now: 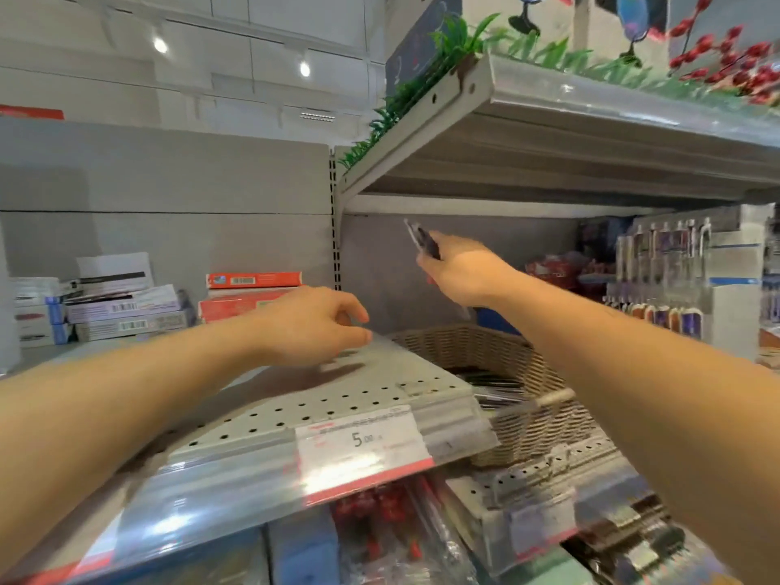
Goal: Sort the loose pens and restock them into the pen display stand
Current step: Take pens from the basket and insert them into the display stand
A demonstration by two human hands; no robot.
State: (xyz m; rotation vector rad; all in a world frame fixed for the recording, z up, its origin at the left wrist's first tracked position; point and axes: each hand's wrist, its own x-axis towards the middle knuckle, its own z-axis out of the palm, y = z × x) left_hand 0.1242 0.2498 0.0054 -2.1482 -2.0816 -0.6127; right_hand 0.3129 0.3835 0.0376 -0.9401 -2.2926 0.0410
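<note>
Bright, even store light comes from above — two ceiling spotlights glow as white blobs. Glare washes the clear shelf-edge strip and part of the price label. A soft shadow lies on the perforated shelf under the left hand. Everything is motion-smeared — worst at the bottom corners, where wide-angle bending also curves the shelves.

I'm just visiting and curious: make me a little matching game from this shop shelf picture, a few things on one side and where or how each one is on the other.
Things:
1. right hand
2. left hand
3. wicker basket
4. price tag

Places or states:
A. on the shelf's front edge
B. holds loose pens
C. raised, gripping pens
D. empty, over the perforated shelf

Pairs: 1-C, 2-D, 3-B, 4-A
</note>
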